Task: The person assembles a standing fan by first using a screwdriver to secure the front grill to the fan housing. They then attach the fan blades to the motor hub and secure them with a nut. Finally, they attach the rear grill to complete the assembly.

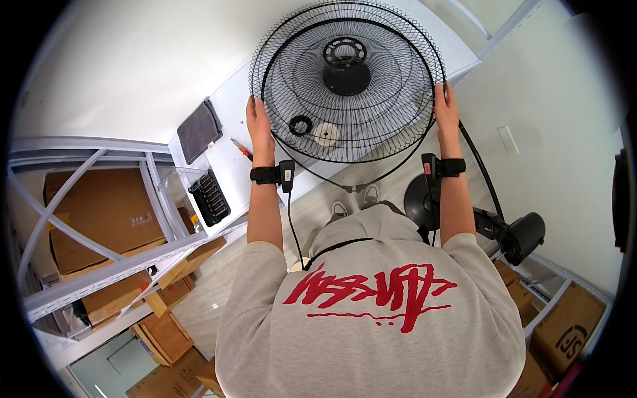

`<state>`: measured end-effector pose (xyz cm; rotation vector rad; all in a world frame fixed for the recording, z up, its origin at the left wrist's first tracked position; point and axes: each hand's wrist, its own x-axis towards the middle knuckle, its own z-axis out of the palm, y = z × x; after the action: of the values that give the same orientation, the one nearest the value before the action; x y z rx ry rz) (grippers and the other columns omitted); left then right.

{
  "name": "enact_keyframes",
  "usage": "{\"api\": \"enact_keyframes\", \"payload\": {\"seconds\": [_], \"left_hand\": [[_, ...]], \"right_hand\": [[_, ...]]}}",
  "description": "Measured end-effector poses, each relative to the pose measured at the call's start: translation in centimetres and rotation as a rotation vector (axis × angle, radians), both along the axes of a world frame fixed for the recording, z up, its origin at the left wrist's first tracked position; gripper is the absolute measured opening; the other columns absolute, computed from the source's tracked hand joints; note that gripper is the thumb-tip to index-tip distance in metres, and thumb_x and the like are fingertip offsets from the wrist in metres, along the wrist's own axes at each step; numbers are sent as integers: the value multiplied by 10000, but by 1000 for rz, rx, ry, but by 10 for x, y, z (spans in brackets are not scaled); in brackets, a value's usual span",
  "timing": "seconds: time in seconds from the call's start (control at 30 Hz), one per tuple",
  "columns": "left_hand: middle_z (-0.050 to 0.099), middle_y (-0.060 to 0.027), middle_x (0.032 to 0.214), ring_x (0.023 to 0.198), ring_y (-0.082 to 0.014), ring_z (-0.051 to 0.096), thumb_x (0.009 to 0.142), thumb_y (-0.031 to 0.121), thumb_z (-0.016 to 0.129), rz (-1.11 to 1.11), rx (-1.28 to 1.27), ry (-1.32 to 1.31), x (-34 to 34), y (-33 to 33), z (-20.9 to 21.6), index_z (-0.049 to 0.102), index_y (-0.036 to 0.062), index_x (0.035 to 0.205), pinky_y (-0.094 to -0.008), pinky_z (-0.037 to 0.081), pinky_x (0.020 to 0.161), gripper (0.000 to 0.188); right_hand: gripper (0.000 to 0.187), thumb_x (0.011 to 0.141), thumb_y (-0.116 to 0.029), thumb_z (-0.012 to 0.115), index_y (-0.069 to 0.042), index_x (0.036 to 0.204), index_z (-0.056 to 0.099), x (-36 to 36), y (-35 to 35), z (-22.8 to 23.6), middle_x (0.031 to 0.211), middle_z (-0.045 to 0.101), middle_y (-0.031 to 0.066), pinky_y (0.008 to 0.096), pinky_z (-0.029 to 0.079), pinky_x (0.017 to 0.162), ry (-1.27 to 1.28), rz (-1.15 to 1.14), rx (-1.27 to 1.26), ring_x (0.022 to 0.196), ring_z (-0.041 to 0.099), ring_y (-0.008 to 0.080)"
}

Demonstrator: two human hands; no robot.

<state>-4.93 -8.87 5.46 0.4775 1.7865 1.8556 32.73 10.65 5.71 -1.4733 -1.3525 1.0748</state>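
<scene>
Both my hands hold a round black wire fan guard point(371, 126) by its rim, over a white table. My left hand point(259, 123) grips the left side, and my right hand point(446, 109) grips the right side, fingers curled at the edge. At the guard's hub is a black open ring point(344, 52); a dark round part point(346, 79) shows just below it. Through the wires I see a small black ring nut point(300, 125) and a pale round disc point(326, 134). A thin black hoop with a clip point(352, 188) hangs below the guard's near edge.
On the table's left lie a dark flat pouch point(200, 131), a red-handled screwdriver point(241, 148) and a socket set case point(210, 199). A black fan stand point(521, 239) is at my right. Shelves with cardboard boxes point(103, 219) stand left; more boxes point(567, 328) are lower right.
</scene>
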Motion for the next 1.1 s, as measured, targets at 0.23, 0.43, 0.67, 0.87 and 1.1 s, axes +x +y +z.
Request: {"api": "enact_keyframes", "payload": {"seconds": [0.23, 0.43, 0.67, 0.87, 1.1], "left_hand": [[405, -161, 1449, 1322, -222, 386, 997, 323, 487, -4, -15, -8, 5, -1, 5, 306, -47, 1444, -315, 278, 1097, 608], [451, -76, 1418, 1208, -169, 453, 982, 353, 507, 2, -29, 9, -10, -5, -12, 340, 22, 1456, -292, 365, 974, 602], [450, -119, 1430, 1261, -183, 443, 988, 315, 511, -110, -2, 87, -5, -27, -7, 366, -1, 1436, -282, 351, 1029, 567], [508, -199, 1355, 1240, -243, 501, 953, 212, 567, -63, -151, 216, 5, -51, 3, 409, -34, 1392, -317, 401, 1016, 527], [673, -123, 1044, 899, -208, 660, 812, 135, 694, 68, -282, 427, -17, -95, -26, 653, 30, 1108, -312, 523, 790, 317]], "right_hand": [[703, 910, -530, 551, -40, 1401, 443, 4, 3, -4, 1298, 559, 195, 330, 411, 985, 16, -1, -26, 1179, 550, 260], [723, 905, -536, 555, -22, 1400, 437, -1, 0, 4, 1316, 540, 210, 333, 407, 990, 30, 3, -33, 1191, 538, 268], [715, 914, -514, 561, -13, 1406, 428, -4, 3, 2, 1320, 534, 206, 336, 414, 976, 106, 6, -35, 1189, 529, 273], [766, 919, -528, 562, -39, 1460, 327, 3, 2, -4, 1261, 555, 98, 311, 421, 824, 111, 7, 24, 1042, 508, 184], [783, 901, -502, 600, -56, 1473, 304, 12, -6, 2, 1358, 495, 103, 339, 398, 928, 166, -40, 23, 1153, 486, 209]]}}
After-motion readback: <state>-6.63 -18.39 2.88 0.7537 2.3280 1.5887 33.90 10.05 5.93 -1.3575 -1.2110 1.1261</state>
